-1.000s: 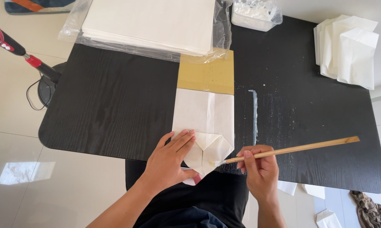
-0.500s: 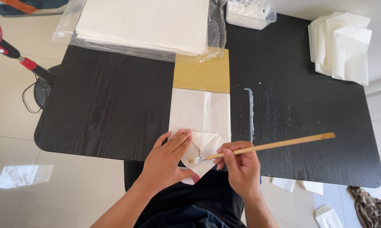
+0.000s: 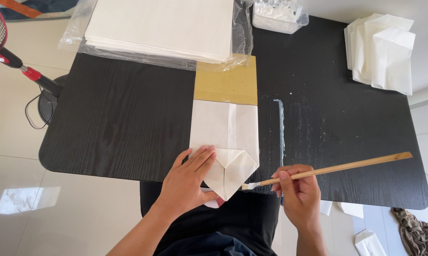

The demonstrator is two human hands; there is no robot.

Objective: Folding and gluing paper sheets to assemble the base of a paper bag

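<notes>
The left hand [image 3: 188,178] lies flat, fingers spread, on the folded white paper bag [image 3: 225,142] at the black wooden bench's [image 3: 119,118] six o'clock edge; the right hand [image 3: 297,192] is clamped on a long wooden-handled brush [image 3: 332,169], bristles just beside the bag's pointed flap; bare benchtop lies open at nine o'clock; a plastic-wrapped stack of white sheets [image 3: 162,26] sits at twelve.

Table [image 3: 119,118]: black wood w/ visible grain, matt. Folded bag [image 3: 225,142]: matt white paper, creased. Card [image 3: 225,85] under it: dull mustard cardboard. Brush [image 3: 332,169]: bare light wood handle, pale bristles. Paper stack [image 3: 162,23] in clear glossy plastic wrap. Floor [image 3: 15,156]: glossy tile.
</notes>
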